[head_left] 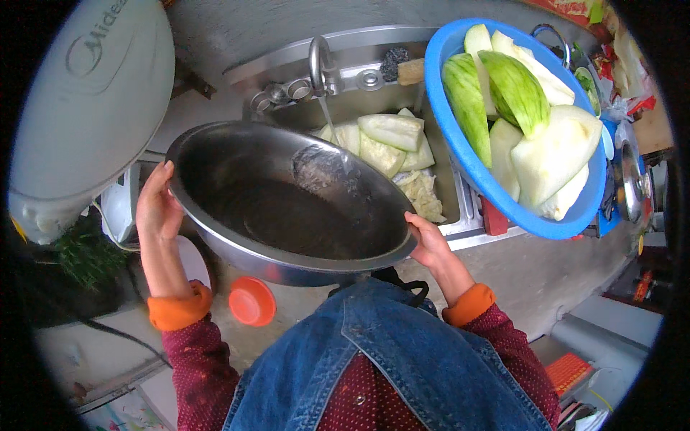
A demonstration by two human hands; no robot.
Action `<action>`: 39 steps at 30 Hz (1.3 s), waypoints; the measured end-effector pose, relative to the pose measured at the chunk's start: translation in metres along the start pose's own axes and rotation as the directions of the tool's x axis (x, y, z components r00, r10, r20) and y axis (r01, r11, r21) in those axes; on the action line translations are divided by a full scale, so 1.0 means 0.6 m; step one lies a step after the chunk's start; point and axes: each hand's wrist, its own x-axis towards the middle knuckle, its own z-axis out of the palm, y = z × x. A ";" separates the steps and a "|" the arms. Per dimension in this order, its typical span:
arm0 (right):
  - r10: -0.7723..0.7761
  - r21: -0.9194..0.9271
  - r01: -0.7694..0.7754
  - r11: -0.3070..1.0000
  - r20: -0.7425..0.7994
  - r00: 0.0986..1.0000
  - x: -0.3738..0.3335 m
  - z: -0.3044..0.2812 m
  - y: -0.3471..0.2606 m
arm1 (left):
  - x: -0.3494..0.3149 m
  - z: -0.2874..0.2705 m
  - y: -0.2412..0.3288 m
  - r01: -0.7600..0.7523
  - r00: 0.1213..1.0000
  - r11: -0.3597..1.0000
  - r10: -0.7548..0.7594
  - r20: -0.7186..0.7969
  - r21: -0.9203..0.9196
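My left hand (157, 203) grips the left rim of a large metal basin (266, 208), and my right hand (429, 243) grips its right rim. The basin is tilted over the near edge of the sink (451, 188). Water from the faucet (319, 66) runs toward its far side, and a wet, shiny patch shows inside. Pale slices of a green-skinned melon or gourd (392, 133) lie in the sink, partly hidden behind the basin. To the right, a blue plastic basin (471, 172) holds several large pieces of the same kind, some with green skin up.
A big white rounded appliance (93, 93) hangs at the upper left. On the floor stands a small orange bowl (252, 301). A dark scouring pad (394, 63) and a tan sponge (411, 72) sit on the sink's back ledge. Metal lids (629, 179) and bags crowd the far right.
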 end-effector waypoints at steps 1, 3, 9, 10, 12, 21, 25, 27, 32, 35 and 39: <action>0.029 -0.007 -0.030 1.000 -0.074 0.997 0.009 -0.005 -0.004 | 0.005 0.017 0.003 -0.001 1.000 1.000 0.001 0.004 0.027; 0.082 0.043 -0.080 0.996 -0.036 0.996 0.030 -0.014 -0.009 | 0.012 0.052 0.008 -0.013 0.998 0.998 0.009 0.055 0.069; 0.260 0.157 -0.250 0.955 -0.047 0.964 0.086 -0.031 -0.007 | 0.047 0.161 0.018 -0.090 0.993 0.984 0.078 0.084 0.153; 0.286 0.132 -0.277 0.952 -0.054 0.957 0.095 -0.031 -0.006 | 0.049 0.179 0.017 -0.099 0.993 0.979 0.086 0.079 0.181; 0.337 0.181 -0.322 0.929 -0.064 0.939 0.109 -0.027 0.002 | 0.057 0.213 0.019 -0.108 0.989 0.972 0.085 0.117 0.209; 0.572 0.254 -0.572 0.780 0.078 0.816 0.124 -0.022 0.043 | 0.078 0.324 0.014 -0.182 0.978 0.869 0.109 0.180 0.460; 0.596 0.331 -0.749 0.574 0.458 0.659 0.131 -0.034 0.063 | 0.069 0.354 0.020 -0.214 0.969 0.840 0.119 0.215 0.498; 0.624 0.320 -0.782 0.535 0.473 0.621 0.137 -0.038 0.068 | 0.065 0.357 0.024 -0.202 0.974 0.832 0.119 0.190 0.517; 0.677 0.202 -0.758 0.620 0.351 0.647 0.129 -0.022 0.047 | 0.048 0.317 0.033 -0.189 0.977 0.848 0.113 0.180 0.495; 0.656 0.085 -0.667 0.740 0.122 0.744 0.109 -0.002 0.025 | 0.019 0.266 0.038 -0.162 0.984 0.887 0.114 0.136 0.432; 0.556 0.002 -0.556 0.831 0.018 0.831 0.099 -0.003 0.005 | -0.044 0.177 0.033 -0.170 0.985 0.939 0.156 0.071 0.298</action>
